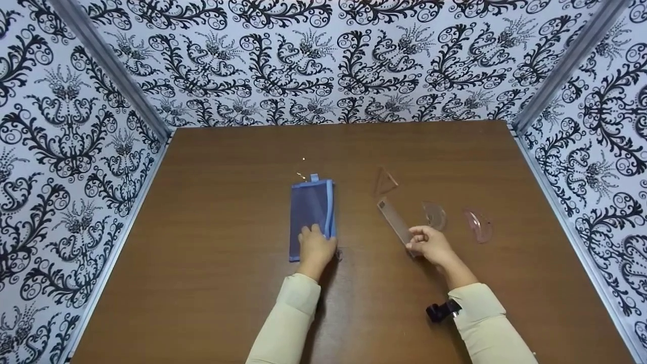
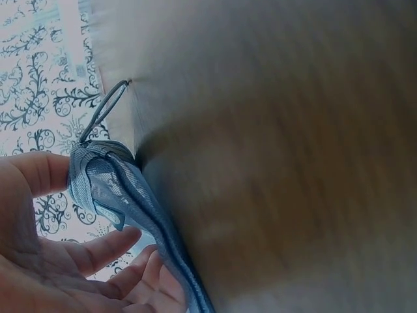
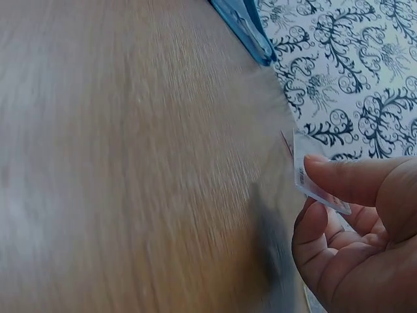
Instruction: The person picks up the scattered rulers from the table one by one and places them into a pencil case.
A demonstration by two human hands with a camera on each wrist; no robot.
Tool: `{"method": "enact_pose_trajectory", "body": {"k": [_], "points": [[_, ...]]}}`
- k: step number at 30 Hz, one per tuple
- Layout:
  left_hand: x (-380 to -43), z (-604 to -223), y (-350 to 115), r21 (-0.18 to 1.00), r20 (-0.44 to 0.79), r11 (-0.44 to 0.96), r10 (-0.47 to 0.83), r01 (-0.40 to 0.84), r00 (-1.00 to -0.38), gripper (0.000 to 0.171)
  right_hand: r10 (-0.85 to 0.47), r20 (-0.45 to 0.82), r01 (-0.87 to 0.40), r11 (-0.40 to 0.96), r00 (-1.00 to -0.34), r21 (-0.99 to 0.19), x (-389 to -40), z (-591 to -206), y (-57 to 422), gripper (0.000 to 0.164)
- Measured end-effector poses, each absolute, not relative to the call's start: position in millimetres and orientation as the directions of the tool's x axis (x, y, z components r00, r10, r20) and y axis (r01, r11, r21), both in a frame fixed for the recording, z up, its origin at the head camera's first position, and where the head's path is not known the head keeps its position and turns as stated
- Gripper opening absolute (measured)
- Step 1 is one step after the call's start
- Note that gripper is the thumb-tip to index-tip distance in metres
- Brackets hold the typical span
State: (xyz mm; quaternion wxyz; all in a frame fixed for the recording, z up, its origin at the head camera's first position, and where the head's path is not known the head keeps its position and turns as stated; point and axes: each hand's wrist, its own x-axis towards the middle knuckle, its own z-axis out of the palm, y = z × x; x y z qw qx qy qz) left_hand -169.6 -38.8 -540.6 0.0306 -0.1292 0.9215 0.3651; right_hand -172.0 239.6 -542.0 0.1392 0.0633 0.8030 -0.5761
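Ruler [image 1: 393,220] (print illegible) in pinch of right hand [image 1: 429,246], blue pouch [image 1: 308,203] in left hand [image 1: 317,248]

We counted one left hand [image 1: 317,247], one right hand [image 1: 429,245], two sleeves [image 1: 285,321], one wrist camera [image 1: 440,312], one blue mesh pouch [image 1: 307,210], one clear ruler [image 1: 393,219], one set square [image 1: 393,182], one protractor [image 1: 435,216], one pinkish curved template [image 1: 477,226], one wooden table [image 1: 212,217], three patterned walls [image 1: 323,55] and two metal posts [image 1: 113,68].
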Motion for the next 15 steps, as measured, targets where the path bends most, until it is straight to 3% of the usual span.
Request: {"method": "enact_pose_trajectory", "body": {"k": [15], "points": [[-168.5,-539.3,-39.3,0.658,-0.142,0.714,-0.194,-0.239,-0.971,0.052,-0.114,-0.313,0.27,0.288,-0.943,-0.919,-178.5,-542.0,222.6,0.046]]}}
